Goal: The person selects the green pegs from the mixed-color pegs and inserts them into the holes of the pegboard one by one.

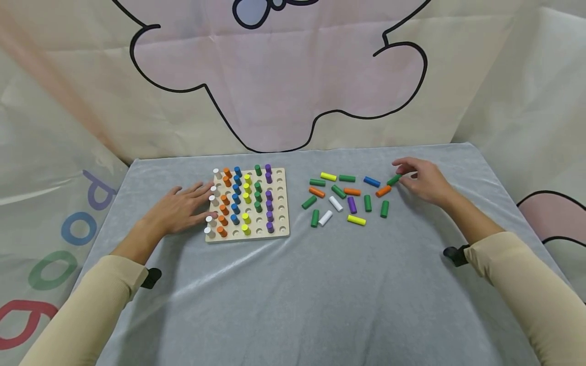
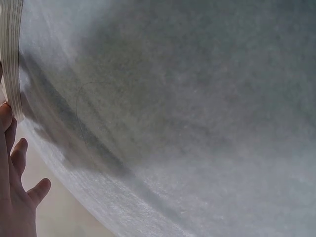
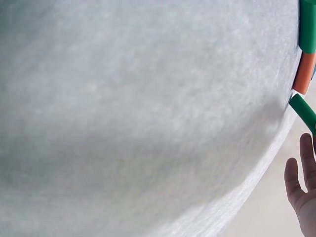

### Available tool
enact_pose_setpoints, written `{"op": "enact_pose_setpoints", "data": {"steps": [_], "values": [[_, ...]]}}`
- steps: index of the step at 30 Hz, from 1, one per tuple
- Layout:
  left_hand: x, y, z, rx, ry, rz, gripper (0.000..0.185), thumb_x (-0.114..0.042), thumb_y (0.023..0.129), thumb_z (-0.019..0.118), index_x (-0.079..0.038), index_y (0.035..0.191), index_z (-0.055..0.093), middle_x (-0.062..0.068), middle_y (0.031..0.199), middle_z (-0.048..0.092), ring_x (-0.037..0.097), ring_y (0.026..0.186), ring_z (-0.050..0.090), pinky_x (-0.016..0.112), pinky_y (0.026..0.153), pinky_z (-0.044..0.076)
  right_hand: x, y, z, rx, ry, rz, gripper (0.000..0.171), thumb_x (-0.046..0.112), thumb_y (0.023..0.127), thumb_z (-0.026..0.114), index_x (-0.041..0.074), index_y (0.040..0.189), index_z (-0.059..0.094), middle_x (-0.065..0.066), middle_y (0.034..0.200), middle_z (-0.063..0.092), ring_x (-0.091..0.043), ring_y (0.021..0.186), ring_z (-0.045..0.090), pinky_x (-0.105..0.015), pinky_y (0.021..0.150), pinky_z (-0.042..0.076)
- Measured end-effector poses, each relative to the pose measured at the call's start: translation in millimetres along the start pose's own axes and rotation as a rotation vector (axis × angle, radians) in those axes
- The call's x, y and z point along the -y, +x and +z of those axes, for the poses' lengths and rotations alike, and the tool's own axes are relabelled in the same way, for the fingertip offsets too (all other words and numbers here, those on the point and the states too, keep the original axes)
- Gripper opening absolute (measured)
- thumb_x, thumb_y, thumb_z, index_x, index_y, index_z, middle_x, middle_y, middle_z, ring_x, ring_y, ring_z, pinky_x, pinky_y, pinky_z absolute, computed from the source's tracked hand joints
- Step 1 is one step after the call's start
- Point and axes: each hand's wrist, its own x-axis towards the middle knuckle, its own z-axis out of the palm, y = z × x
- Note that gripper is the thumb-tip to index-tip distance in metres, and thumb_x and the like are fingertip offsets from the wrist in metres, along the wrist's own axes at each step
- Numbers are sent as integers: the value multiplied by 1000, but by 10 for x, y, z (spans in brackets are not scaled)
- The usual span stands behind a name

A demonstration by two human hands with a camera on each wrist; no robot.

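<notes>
Sleeves (image 1: 87, 310) fill the bottom of my head view, beige and soft, one on each forearm, reaching out over the cloth (image 1: 293, 284), a pale grey felt-like sheet that drapes the whole table and wrinkles slightly toward me. Next down in size, the board (image 1: 249, 203): a flat square of light wood drilled with round holes, sitting left of centre. I see my left hand (image 1: 180, 208) lying flat against its left edge, fingers straight and slightly spread, I judge to keep it from sliding. Upright pegs (image 1: 235, 195) fill its columns by colour: white, orange, blue, yellow, green, purple; the green column is short and the far right column is bare.

Right of the board, loose pegs (image 1: 348, 198) lie scattered on their sides, smooth painted cylinders. At their far right edge, my right hand (image 1: 423, 180) has its fingertips closed on one end of a green peg (image 1: 393, 179), which rests on the cloth just beside an orange peg (image 1: 383, 191).
</notes>
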Motion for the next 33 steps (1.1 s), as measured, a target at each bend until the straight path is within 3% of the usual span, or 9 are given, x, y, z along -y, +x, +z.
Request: {"op": "enact_pose_setpoints", "data": {"steps": [12,21,28,33], "values": [[-1,-6,12,0,13,2,82,-63,98,44,-7,157,29,15,164,20,40,148,23,69,109,25,231,57,15,-63,-8,-53,43,-5,89,69,-1,130,57,-21,106,67,-37,104,62,-57,94,47],[-4,-8,13,3,4,0,82,-62,99,43,-7,157,27,15,164,19,40,148,22,69,109,24,495,82,137,-120,3,-170,43,-2,88,73,0,128,59,-16,103,70,-33,99,67,-55,90,51],[5,-13,20,-4,8,4,83,-63,98,43,-7,157,28,16,164,20,40,147,24,69,109,25,754,83,277,-185,8,-267,43,2,87,75,3,128,60,-11,104,72,-27,97,68,-22,81,50],[25,-8,37,0,9,2,85,-65,98,41,-7,157,27,16,164,20,41,148,23,69,109,24,928,109,409,-192,30,-366,42,1,85,77,3,124,62,-9,102,73,-25,94,69,-28,75,51]]}}
